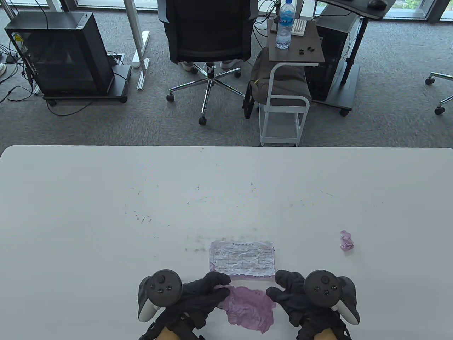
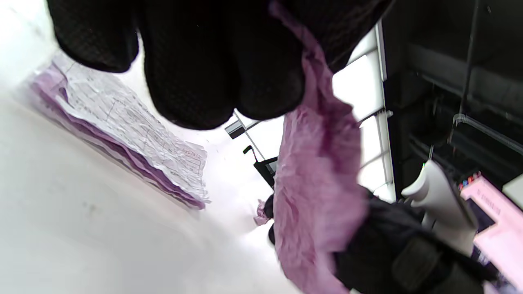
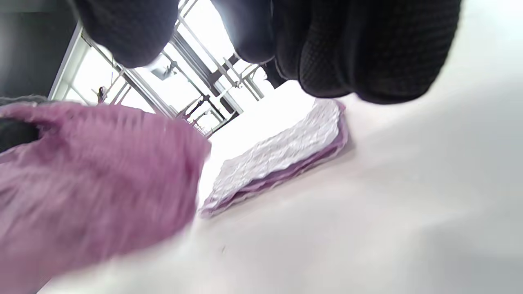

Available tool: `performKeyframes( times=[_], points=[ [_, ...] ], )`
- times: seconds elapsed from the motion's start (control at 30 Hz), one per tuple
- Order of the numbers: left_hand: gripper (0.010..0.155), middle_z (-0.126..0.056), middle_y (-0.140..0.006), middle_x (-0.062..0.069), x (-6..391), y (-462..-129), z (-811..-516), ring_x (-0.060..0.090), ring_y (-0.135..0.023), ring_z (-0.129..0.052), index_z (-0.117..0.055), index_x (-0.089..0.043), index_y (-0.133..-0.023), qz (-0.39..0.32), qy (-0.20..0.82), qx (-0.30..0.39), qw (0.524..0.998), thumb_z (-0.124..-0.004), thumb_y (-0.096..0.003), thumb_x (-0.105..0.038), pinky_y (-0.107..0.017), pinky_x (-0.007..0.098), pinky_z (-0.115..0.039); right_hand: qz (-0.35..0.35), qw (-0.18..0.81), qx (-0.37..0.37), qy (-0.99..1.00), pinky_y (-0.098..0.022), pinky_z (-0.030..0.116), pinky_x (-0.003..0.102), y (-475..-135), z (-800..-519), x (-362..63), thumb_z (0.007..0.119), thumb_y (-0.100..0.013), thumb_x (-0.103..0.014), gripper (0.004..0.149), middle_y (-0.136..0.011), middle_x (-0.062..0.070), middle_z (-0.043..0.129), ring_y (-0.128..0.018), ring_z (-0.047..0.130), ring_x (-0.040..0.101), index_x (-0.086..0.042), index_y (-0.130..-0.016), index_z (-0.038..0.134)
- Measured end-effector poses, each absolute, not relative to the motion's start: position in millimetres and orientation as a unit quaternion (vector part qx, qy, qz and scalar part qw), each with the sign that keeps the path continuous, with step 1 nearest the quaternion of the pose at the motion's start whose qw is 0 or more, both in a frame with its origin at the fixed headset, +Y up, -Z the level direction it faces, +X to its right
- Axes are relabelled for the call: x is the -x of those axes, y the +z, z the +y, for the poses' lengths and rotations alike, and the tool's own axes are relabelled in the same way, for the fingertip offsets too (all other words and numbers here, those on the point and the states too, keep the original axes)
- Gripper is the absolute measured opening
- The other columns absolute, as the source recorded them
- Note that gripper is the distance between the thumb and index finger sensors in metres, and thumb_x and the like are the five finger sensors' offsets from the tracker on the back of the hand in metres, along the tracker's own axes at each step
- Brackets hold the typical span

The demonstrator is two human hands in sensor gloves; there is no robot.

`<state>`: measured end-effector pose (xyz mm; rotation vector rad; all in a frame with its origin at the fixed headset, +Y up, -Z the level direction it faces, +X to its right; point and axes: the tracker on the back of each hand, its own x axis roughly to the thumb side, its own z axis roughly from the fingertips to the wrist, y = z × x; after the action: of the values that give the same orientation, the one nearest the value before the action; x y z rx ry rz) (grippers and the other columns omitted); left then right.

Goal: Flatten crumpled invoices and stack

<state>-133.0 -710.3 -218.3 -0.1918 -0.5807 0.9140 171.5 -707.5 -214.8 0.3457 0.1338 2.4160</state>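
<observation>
A wrinkled pink invoice (image 1: 249,309) hangs just in front of the flattened stack (image 1: 242,260). The left hand (image 1: 198,295) pinches its left edge between curled fingers; the right hand (image 1: 295,295) pinches its right edge. A crumpled pink ball (image 1: 347,241) lies right of the stack on the table (image 1: 106,212).

one stack of flattened invoices (image 1: 242,260), one pink sheet (image 1: 249,310), one crumpled ball (image 1: 347,241)

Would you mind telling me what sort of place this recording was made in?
Most likely an office: a swivel chair, a computer tower on a wheeled stand and carpet floor lie beyond the white table.
</observation>
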Motion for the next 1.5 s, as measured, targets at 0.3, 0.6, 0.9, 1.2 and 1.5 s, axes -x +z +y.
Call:
performKeyframes(
  times=[0.3, 0.6, 0.9, 1.2, 1.5],
  points=[
    [0.043, -0.097, -0.048, 0.001, 108.6, -208.3, -708.3, 0.028, -0.041, -0.104, -0.081, -0.007, -0.09, -0.307, 0.417, 0.106, 0.849, -0.079, -0.0562, -0.034, -0.052, 0.06, -0.078, 0.113, 0.355, -0.322, 0.87, -0.055, 0.072, 0.057, -201.1, -705.8, -112.6, 0.079, -0.045, -0.055, 0.085, -0.105, 0.032, 0.051, -0.084, 0.065, 0.048, -0.007, -0.105, 0.041],
    [0.078, -0.052, -0.11, 0.02, 118.0, -214.6, -729.4, 0.052, -0.09, -0.074, -0.065, -0.015, -0.107, -0.289, 0.517, 0.232, 0.771, -0.076, -0.0473, -0.064, -0.061, 0.072, -0.063, 0.066, 0.451, -0.256, 0.852, -0.02, 0.09, 0.036, -208.6, -713.1, -120.8, 0.079, -0.051, -0.033, 0.039, -0.049, 0.01, 0.099, -0.028, 0.099, 0.02, -0.008, -0.081, 0.077],
    [0.046, -0.081, -0.094, 0.012, 112.9, -219.5, -734.8, 0.036, -0.079, -0.094, -0.065, -0.019, -0.096, -0.296, 0.61, 0.22, 0.701, -0.086, -0.0555, -0.03, -0.063, 0.066, -0.069, 0.036, 0.46, -0.221, 0.859, -0.015, 0.088, 0.033, -210.3, -710.7, -133.2, 0.076, -0.052, -0.038, 0.039, -0.039, 0.002, 0.096, -0.019, 0.094, 0.013, -0.009, -0.077, 0.08],
    [0.044, -0.09, -0.075, 0.007, 125.2, -223.0, -735.2, 0.029, -0.056, -0.1, -0.073, -0.009, -0.098, -0.235, 0.576, 0.175, 0.763, -0.079, -0.0589, -0.028, -0.058, 0.061, -0.074, -0.017, 0.459, -0.159, 0.874, -0.013, 0.088, 0.032, -213.5, -710.5, -153.8, 0.076, -0.052, -0.04, 0.038, -0.036, 0.002, 0.097, -0.016, 0.094, 0.013, -0.011, -0.074, 0.083],
    [0.077, -0.055, -0.108, 0.02, 137.6, -221.5, -720.7, 0.049, -0.087, -0.076, -0.046, -0.009, -0.113, -0.257, 0.487, 0.083, 0.831, -0.072, -0.056, -0.055, -0.061, 0.066, -0.065, 0.028, 0.445, -0.187, 0.876, -0.015, 0.089, 0.034, -214.3, -716.6, -151.6, 0.076, -0.052, -0.04, 0.038, -0.038, 0.004, 0.098, -0.019, 0.096, 0.015, -0.011, -0.075, 0.083]
  ],
)
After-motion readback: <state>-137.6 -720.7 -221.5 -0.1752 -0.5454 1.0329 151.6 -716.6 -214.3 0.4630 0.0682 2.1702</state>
